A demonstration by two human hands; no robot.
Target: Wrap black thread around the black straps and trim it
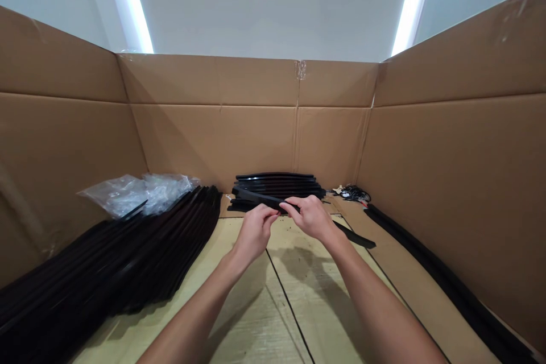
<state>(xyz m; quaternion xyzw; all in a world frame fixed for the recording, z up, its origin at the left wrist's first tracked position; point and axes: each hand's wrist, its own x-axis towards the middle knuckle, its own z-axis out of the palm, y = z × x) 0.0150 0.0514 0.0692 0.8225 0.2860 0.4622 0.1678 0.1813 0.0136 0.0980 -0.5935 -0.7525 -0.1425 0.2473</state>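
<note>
A long flat black strip [356, 236] slants across in front of me, its left end high and its right end low past my right wrist. My left hand [256, 230] is closed, thumb and fingers pinched at the lower edge of the strip. Close beside it, my right hand [310, 217] grips the strip from above with the thumb pointing left. The fingertips of both hands almost meet, and what lies between them is partly hidden. Just behind the hands lies a stack of shorter black strips [277, 177].
A big fanned pile of long black strips [106, 261] covers the left, with clear plastic bags [140, 190] on its far end. More black strips [435, 273] lie along the right wall. Thin cables [352, 193] sit in the back right corner. Cardboard walls [256, 131] surround the wooden surface [239, 307].
</note>
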